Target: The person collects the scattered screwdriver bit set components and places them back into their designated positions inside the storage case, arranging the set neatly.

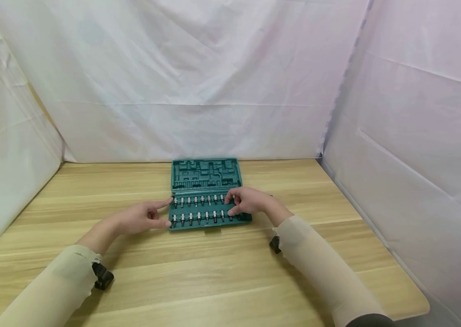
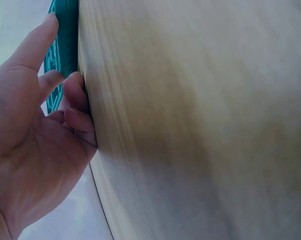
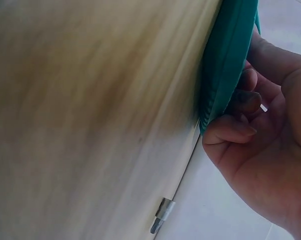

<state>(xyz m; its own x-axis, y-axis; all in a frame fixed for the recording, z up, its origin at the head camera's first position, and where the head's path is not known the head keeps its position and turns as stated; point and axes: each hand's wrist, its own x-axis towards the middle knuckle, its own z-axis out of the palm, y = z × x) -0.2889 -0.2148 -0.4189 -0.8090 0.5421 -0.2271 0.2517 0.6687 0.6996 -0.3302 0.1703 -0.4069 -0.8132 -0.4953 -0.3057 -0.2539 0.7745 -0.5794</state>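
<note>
A green plastic case (image 1: 204,230) lies unfolded on the table, holding two rows of silver-and-black bit sockets (image 1: 199,217). At its left end, my left hand (image 1: 142,218) touches the edge with index fingertip and thumb spread apart; its other fingers are folded in, as the left wrist view also shows. My right hand (image 1: 248,200) is over the right end of the case. Its bent index finger reaches the upper row and its thumb the lower one, with a gap between them. Several sockets there are covered by this hand. No held thing shows in either hand.
The case's lid (image 1: 206,172), with moulded recesses, leans back near the white curtain (image 1: 193,91). One loose bit socket (image 3: 163,215) lies on the wooden table (image 1: 197,281) to the right of the case. White sheets also hang at both sides.
</note>
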